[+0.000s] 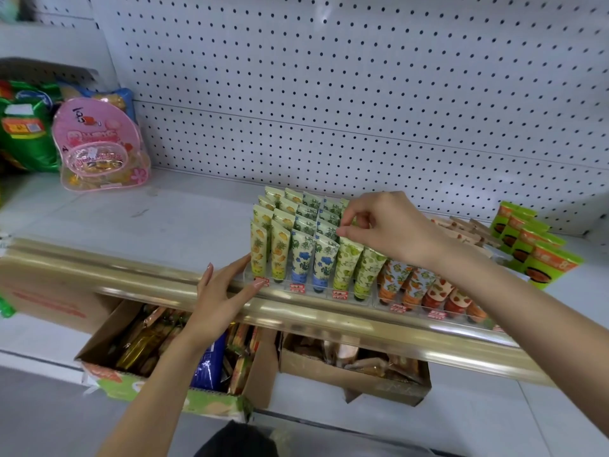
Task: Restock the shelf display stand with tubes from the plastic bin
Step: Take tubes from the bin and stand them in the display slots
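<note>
A clear display stand (349,297) sits on the shelf, holding rows of upright tubes: yellow fruit-print tubes (280,252) at the left, blue-flower tubes (301,258) in the middle, green-print tubes (346,265) to their right. A second stand holds orange and red tubes (438,296). My left hand (220,291) has straight fingers touching the stand's front left corner. My right hand (392,225) hovers over the green rows, its fingers pinching the top of a green tube (354,222) that is mostly hidden. The plastic bin is not in view.
A gold shelf rail (131,278) runs along the front edge. Green boxes (534,242) stand at the right, a pink bag (99,150) and green packets (23,133) at the left. Open cardboard boxes of snacks (158,351) sit on the shelf below. Pegboard (329,77) backs the shelf.
</note>
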The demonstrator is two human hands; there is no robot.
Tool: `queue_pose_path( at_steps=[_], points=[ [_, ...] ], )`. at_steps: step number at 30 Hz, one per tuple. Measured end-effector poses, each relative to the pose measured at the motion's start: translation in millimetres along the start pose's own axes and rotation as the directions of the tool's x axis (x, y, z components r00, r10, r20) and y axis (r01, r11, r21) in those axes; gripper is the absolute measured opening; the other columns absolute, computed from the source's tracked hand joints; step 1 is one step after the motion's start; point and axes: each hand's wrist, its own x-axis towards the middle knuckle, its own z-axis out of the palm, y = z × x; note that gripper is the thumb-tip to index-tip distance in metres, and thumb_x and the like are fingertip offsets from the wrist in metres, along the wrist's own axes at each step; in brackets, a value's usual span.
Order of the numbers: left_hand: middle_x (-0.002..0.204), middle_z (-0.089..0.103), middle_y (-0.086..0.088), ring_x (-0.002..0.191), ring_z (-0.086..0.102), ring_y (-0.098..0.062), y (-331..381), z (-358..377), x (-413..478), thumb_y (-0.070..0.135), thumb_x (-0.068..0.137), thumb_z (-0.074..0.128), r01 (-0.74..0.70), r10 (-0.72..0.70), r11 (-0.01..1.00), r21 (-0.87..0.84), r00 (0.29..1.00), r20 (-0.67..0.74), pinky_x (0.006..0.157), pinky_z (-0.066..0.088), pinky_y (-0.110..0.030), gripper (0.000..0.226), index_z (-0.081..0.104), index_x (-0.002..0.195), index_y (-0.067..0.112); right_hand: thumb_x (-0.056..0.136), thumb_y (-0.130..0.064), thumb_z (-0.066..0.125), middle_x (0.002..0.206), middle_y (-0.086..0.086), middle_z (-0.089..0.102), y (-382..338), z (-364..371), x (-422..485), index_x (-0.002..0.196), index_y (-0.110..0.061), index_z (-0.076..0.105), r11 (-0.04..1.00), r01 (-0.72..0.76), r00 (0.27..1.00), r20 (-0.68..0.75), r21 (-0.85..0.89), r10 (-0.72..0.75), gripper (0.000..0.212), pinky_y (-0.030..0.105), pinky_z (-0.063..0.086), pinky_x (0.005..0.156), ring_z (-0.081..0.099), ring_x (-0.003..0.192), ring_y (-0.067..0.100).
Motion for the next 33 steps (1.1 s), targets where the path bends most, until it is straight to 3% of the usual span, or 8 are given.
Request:
queue_pose_path(
  at_steps=[4, 10, 15, 19, 33],
  points=[
    [0.137, 0.034, 0.023, 0.146, -0.009, -0.014, 0.3, -1.1, 0.5, 0.082, 0.058, 0.047, 0.003, -0.003, 1.000, 0.004, 1.000, 0.015, 0.116, 0.004, -0.047, 0.092, 0.033, 0.141, 0.044, 0.085, -0.033, 0.066, 0.060, -0.014, 0.048, -8.9, 10.9, 18.3, 0.082, -0.021, 0.069, 1.000, 0.001, 1.000, -0.011, -0.027, -0.001, 0.013, 0.034, 0.042, 0.084, 0.046, 0.060, 0.007],
    [0.145, 0.035, 0.019, 0.146, -0.009, -0.013, -0.5, 0.0, 1.3, 0.074, 0.073, 0.055, -0.008, 0.008, 1.000, 0.000, 1.000, -0.003, 0.116, 0.002, -0.046, 0.075, 0.031, 0.138, 0.047, 0.082, -0.042, 0.067, 0.063, -0.010, 0.058, -17.8, 14.4, 31.4, 0.073, -0.023, 0.066, 0.995, -0.036, 0.995, 0.086, -0.096, 0.044, 0.021, 0.038, 0.041, 0.096, 0.058, 0.073, 0.015],
    [0.143, 0.035, 0.021, 0.145, -0.009, -0.012, -3.0, -0.4, 0.8, 0.079, 0.069, 0.053, -0.006, 0.006, 1.000, 0.001, 1.000, 0.007, 0.116, 0.003, -0.046, 0.082, 0.031, 0.140, 0.046, 0.084, -0.043, 0.065, 0.062, -0.011, 0.055, -18.1, 13.6, 23.3, 0.071, -0.025, 0.062, 0.981, -0.006, 0.996, 0.081, -0.195, 0.022, 0.022, 0.035, 0.034, 0.097, 0.058, 0.074, 0.014],
    [0.148, 0.035, 0.016, 0.145, -0.010, -0.012, -3.4, 0.3, 0.9, 0.069, 0.075, 0.052, -0.015, 0.015, 1.000, -0.003, 1.000, 0.002, 0.116, 0.002, -0.046, 0.073, 0.031, 0.141, 0.045, 0.086, -0.037, 0.064, 0.063, -0.016, 0.047, -15.3, 15.0, 20.8, 0.073, -0.023, 0.062, 0.973, -0.004, 0.996, 0.087, -0.232, 0.024, 0.020, 0.035, 0.030, 0.096, 0.051, 0.073, 0.013],
    [0.149, 0.034, 0.014, 0.146, -0.010, -0.013, -2.2, 0.4, 0.8, 0.066, 0.071, 0.051, -0.011, 0.011, 1.000, 0.001, 1.000, -0.004, 0.116, 0.003, -0.044, 0.077, 0.031, 0.142, 0.043, 0.087, -0.029, 0.063, 0.060, -0.018, 0.049, -12.5, 20.5, 23.3, 0.069, -0.022, 0.062, 0.977, -0.077, 0.992, 0.084, -0.197, 0.095, 0.019, 0.035, 0.030, 0.098, 0.052, 0.071, 0.010]
  ],
)
